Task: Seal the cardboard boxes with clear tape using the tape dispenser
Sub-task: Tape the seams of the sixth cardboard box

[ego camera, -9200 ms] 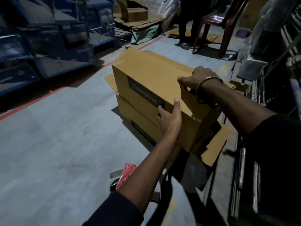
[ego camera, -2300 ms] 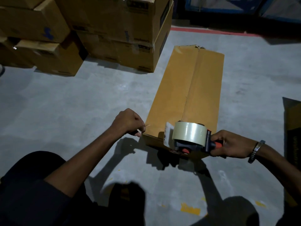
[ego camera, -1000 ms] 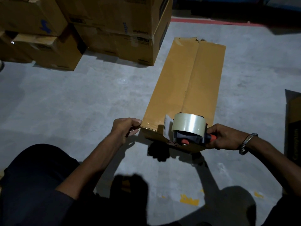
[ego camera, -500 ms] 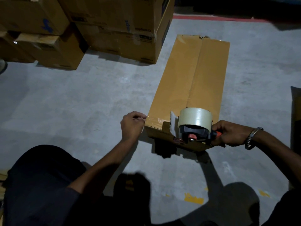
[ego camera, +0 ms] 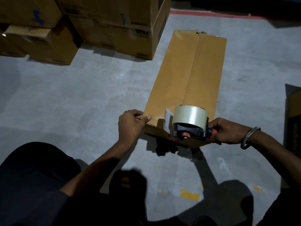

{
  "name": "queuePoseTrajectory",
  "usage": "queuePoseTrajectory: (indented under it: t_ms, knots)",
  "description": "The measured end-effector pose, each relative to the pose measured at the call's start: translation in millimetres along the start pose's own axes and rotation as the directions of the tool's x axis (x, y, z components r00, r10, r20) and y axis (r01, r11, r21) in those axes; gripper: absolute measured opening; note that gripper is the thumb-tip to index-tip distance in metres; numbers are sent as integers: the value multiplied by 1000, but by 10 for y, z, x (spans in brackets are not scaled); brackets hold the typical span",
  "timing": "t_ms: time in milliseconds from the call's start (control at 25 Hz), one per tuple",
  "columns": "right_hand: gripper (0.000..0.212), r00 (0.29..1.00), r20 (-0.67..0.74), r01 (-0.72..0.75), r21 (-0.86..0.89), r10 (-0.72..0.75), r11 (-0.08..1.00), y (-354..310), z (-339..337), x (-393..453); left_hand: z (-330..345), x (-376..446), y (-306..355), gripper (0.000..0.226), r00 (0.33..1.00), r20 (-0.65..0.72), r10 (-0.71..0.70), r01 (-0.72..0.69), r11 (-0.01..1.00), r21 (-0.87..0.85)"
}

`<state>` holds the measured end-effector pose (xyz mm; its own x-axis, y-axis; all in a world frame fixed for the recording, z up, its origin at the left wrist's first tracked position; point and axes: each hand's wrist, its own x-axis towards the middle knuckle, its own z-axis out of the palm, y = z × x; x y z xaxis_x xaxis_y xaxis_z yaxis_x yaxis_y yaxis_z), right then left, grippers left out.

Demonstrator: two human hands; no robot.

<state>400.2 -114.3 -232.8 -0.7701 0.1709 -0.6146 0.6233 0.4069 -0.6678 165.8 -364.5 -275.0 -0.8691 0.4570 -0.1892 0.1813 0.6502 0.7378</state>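
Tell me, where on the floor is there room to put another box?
Bare floor lies left of the long box, below the stacked boxes. More lies right, before the flat cardboard. It is crowded up by the stack.

Long box (ego camera: 187, 79) lies on floor (ego camera: 81, 98) running away from person, tape dispenser (ego camera: 189, 123) on its near end, left hand (ego camera: 130, 124) at near-left corner, right hand (ego camera: 226, 131) right of dispenser, stacked boxes (ego camera: 114, 25) behind-left.
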Motion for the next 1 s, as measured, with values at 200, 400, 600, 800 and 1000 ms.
queuePoseTrajectory:
  t_ms: [200,400,600,800,1000]
  knots:
    - [33,984,-135,83,-209,-113,974,7,147,-83,95,-18,-98,26,983,-83,-164,133,947,-291]
    - [33,960,-209,113,-319,-186,941,248,161,-413,77,-32,-73,15,985,-65,-163,133,936,-325]
    - [26,981,-190,-19,-317,-44,948,492,-39,-802,134,-67,-35,10,982,-73,-173,144,943,-300]
    - [29,979,-194,-3,-349,-69,937,569,3,-761,154,-175,-33,10,984,-94,-151,125,963,-238]
    - [20,984,-172,-10,-316,-47,949,590,-46,-776,108,-150,-26,25,979,-105,-174,149,966,-210]
